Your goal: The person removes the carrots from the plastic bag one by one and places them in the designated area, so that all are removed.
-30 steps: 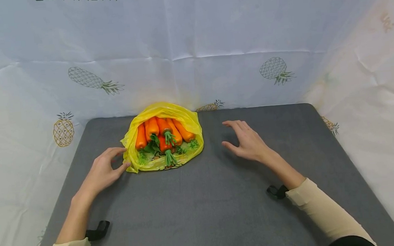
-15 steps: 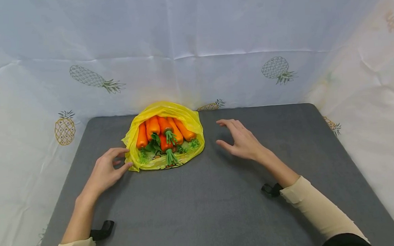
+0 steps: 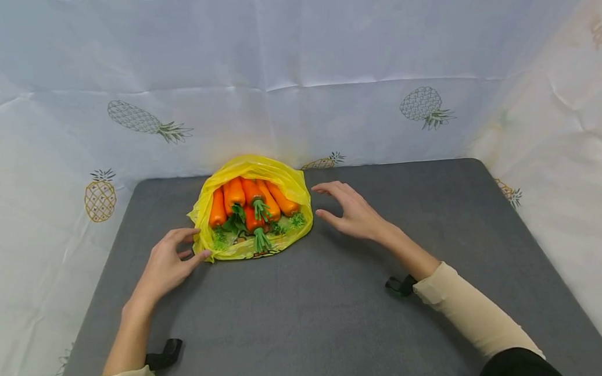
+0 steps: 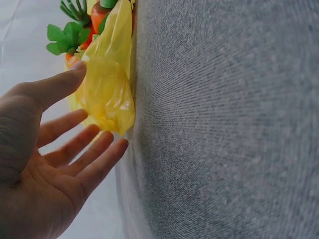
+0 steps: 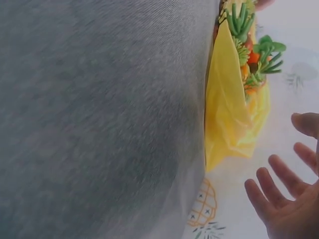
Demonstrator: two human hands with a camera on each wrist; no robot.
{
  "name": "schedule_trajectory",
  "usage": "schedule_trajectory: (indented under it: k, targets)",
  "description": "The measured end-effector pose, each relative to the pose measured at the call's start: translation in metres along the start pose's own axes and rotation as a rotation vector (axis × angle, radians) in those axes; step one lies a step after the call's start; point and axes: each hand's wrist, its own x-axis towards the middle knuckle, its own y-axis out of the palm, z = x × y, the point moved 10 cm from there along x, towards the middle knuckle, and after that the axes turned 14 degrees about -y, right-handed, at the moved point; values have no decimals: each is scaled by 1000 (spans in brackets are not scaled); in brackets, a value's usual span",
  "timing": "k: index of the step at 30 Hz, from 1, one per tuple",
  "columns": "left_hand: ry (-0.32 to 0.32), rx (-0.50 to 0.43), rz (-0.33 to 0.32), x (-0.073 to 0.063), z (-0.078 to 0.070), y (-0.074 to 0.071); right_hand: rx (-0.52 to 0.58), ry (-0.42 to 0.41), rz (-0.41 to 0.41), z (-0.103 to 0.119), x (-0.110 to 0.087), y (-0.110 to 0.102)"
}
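Note:
A yellow plastic bag (image 3: pixel 249 163) lies at the back of the table, its mouth spread wide towards me. Inside it are several orange carrots (image 3: pixel 234 194) with green tops (image 3: pixel 261 240) and some leafy greens. My left hand (image 3: pixel 170 262) is at the bag's lower left edge, thumb and fingers spread apart; in the left wrist view its fingertips overlap the yellow plastic (image 4: pixel 107 94). On the other side, my right hand (image 3: pixel 352 210) is close to the bag's right edge with fingers loosely extended. The right wrist view shows that hand (image 5: pixel 294 209) apart from the bag (image 5: pixel 224 114).
The grey table (image 3: pixel 310 321) has its back edge just behind the bag. A white cloth (image 3: pixel 291 49) printed with pineapples hangs behind and along the sides. Black straps (image 3: pixel 165 355) circle both wrists.
My right hand has moved left, closer to the bag's right edge. My left hand has shifted slightly right against the bag's left edge. The bag has stayed nearly in place.

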Motion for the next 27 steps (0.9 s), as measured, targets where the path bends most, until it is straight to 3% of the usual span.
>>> schedule_trajectory:
  k: [9, 27]
  targets:
    - [-38, -12, -10, -2, 2, 2, 132, -42, -31, 3, 19, 12]
    - [-84, -19, 30, -4, 6, 6, 226, -88, -9, 5, 49, 44]
